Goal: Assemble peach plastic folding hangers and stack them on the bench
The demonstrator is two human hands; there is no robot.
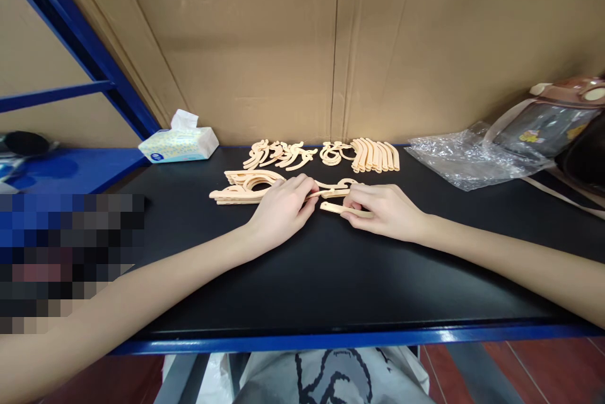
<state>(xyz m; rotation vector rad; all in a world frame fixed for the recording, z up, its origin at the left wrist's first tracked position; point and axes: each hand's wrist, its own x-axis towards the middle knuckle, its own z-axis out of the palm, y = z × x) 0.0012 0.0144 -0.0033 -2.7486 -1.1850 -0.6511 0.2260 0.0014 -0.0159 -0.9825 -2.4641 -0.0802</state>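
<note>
My left hand (286,205) is closed in a pinch on a thin cream plastic piece that sticks out to its right. Between the fingers of my right hand (380,210) is a cream plastic arm (332,207), its holed end pointing left. The two hands are a short way apart above the black table (283,290). Left of and behind my left hand lies a stack of cream hanger-shaped parts (236,195). Farther back are a pile of loose curved pieces (295,155), some hook-shaped pieces (331,153) and a row of curved arms (375,155).
A tissue pack (179,142) sits at the back left. At the back right are a clear plastic bag (467,155) and a clear bottle with a brown lid (534,126) and strap. Cardboard (259,45) stands behind the table. A blurred-out area covers the left edge.
</note>
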